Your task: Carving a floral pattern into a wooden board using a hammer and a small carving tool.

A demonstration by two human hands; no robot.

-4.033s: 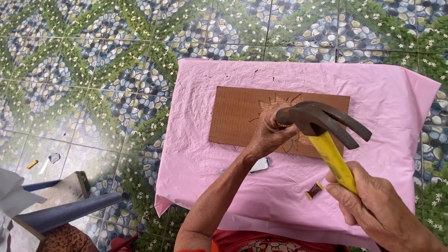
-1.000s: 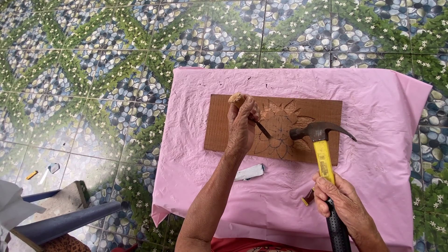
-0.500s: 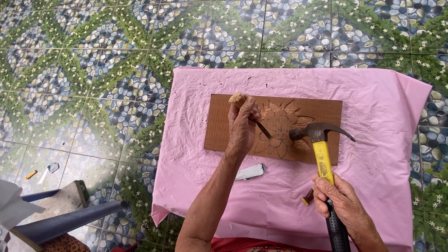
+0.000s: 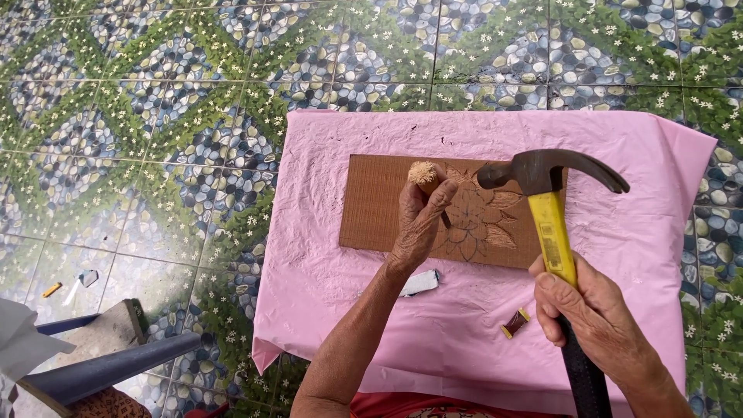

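Carving step: left hand (image 4: pixel 419 224) clamps wooden-handled chisel (image 4: pixel 425 176) on brown flower-carved wooden board (image 4: pixel 387 203). Right hand (image 4: pixel 590 310) grips yellow-handled steel claw hammer (image 4: pixel 551 203), raised above board; a square strike on the chisel butt seems due.

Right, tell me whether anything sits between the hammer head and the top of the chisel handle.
Nothing visible does. The hammer head hangs just right of the chisel handle's frayed top, held in the left hand over the carved board; only open air lies between them.

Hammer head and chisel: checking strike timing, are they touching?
Apart. The head view shows the hammer head raised right of the chisel, with bare board between them.
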